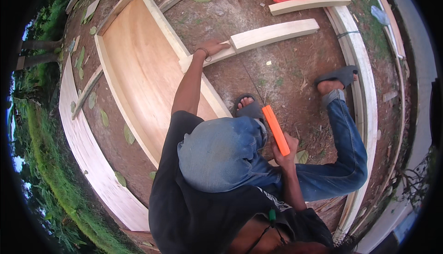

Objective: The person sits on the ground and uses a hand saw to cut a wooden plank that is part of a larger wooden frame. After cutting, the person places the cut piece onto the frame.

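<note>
The left hand point(216, 47) lies over the beam point(214, 57), by the near end of the block point(274, 34) on it, probably to steady both; how firmly its fingers close cannot be told. The beam's left end crosses the panel's rim point(213, 94), which likely props it there. The right hand point(290, 147) is closed around the lower part of the orange bar point(276, 129), leaving its upper end free, held near the knees and well apart from the block. Raised rims edge the panel point(143, 56) at left; long timbers point(364, 69) bound the right. Between them, the open dirt point(272, 83) gives the most room, narrowed by two sandaled feet point(339, 75).
</note>
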`<action>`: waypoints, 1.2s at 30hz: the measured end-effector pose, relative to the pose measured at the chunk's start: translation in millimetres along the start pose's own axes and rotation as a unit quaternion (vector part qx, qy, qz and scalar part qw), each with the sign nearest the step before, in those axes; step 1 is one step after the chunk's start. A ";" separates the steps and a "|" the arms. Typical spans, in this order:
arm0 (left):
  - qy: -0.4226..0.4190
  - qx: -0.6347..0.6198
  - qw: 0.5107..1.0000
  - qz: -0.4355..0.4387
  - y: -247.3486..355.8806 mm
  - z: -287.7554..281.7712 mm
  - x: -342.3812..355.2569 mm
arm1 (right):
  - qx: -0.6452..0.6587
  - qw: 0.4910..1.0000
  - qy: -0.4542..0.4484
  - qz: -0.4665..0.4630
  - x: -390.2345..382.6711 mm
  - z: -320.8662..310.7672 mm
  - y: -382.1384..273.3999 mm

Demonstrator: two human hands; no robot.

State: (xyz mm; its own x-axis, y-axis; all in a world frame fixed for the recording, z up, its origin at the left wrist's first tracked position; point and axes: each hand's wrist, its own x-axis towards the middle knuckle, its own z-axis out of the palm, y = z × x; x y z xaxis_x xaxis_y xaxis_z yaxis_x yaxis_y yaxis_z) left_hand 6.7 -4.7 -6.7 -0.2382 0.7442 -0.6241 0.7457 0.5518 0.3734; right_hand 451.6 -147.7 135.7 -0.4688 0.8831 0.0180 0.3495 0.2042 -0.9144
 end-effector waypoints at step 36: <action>-0.001 -0.058 0.998 -0.017 14.4 -6.5 -15.5 | 0.075 0.984 -0.109 0.117 -4.0 26.8 57.4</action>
State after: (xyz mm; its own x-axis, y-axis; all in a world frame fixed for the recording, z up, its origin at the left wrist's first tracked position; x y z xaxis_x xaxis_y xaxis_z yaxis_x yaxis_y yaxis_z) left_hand 17.1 -5.8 12.8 -0.2616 0.7233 -0.6390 0.6596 0.6174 0.4287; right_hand 451.8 -150.8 72.3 -0.5590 0.7831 -0.2726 0.3527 -0.0730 -0.9329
